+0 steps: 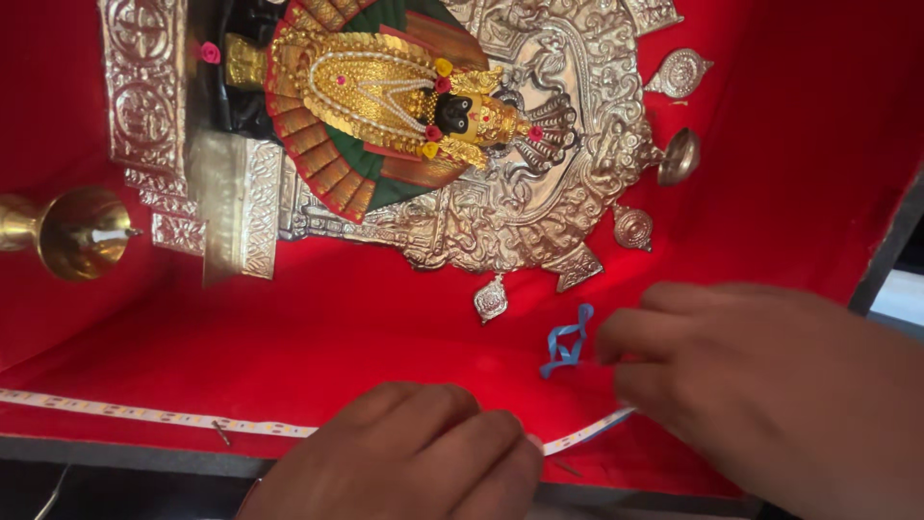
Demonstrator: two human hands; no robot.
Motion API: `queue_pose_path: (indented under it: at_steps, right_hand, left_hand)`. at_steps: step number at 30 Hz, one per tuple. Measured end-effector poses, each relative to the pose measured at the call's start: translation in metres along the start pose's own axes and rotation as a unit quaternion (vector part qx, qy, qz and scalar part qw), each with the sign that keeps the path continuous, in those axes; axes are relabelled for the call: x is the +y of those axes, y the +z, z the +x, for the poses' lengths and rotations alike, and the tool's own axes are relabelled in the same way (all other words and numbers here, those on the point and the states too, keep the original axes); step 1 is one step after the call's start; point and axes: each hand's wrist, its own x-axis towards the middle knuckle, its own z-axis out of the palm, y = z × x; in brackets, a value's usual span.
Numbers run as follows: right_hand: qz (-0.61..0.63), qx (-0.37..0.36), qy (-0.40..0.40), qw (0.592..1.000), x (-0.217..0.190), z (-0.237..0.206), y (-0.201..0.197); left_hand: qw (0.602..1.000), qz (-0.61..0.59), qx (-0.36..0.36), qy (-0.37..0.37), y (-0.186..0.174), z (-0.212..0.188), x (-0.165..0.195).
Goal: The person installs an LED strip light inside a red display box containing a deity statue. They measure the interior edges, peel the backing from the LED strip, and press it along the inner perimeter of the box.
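Note:
My left hand (409, 457) rests at the front edge of a red-lined box, fingers bent down onto a thin white strip (144, 415) that runs along that edge. My right hand (760, 380) is at the right, its fingertips on the strip's other end (589, 432). A curled blue ribbon of backing film (566, 342) stands up just left of my right fingers. How firmly either hand grips the strip is hidden by the fingers.
A decorated idol in gold, green and red (385, 106) lies against an embossed silver backplate (539, 193) on the red cloth (318, 327). A brass lamp (72, 231) stands at the left. Small silver ornaments (679, 72) ring the plate.

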Motion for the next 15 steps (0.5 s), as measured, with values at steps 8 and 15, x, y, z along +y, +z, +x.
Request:
queue_pose_path:
  at_steps: [8, 15]
  right_hand:
    - [-0.047, 0.176, 0.188, 0.965, 0.008, -0.040, 0.042]
    - [0.211, -0.065, 0.534, 0.816, 0.052, -0.088, 0.104]
  left_hand:
    - [0.999, 0.012, -0.028, -0.013, 0.003, 0.008, 0.006]
    - [0.996, -0.041, -0.059, -0.043, 0.014, 0.021, 0.016]
